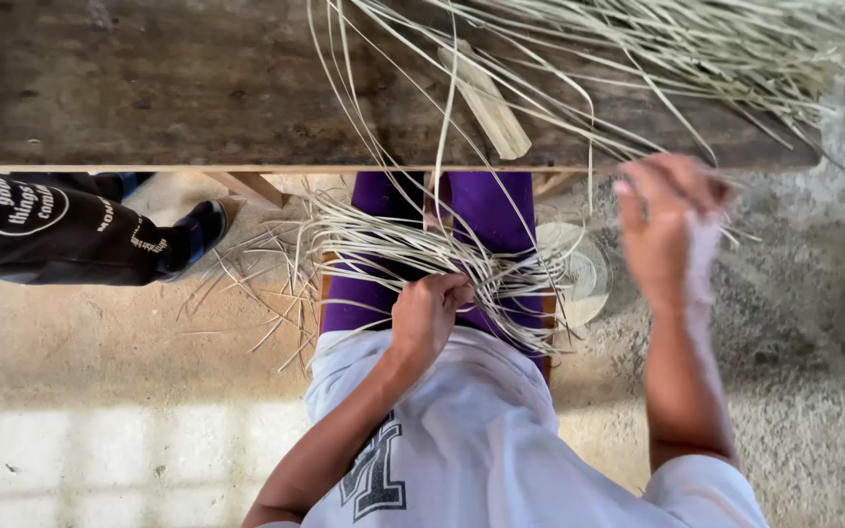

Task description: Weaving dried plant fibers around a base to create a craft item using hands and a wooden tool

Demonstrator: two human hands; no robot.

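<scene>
at the centre of the frame my left hand (pixel 429 311) grips a bundle of pale strips (pixel 413 249), fingers closed round it over my lap, keeping it gathered; my right hand (pixel 670 225), blurred, lifts toward loose strips (pixel 657 59) on the table (pixel 149 88); i can't tell its fingers.

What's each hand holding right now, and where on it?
Left hand grips the strip bundle near its right end, on the lap. Right hand is blurred; cannot tell.

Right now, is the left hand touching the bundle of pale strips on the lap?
Touching. The head view shows the left hand closed around the bundle of pale strips.
</scene>
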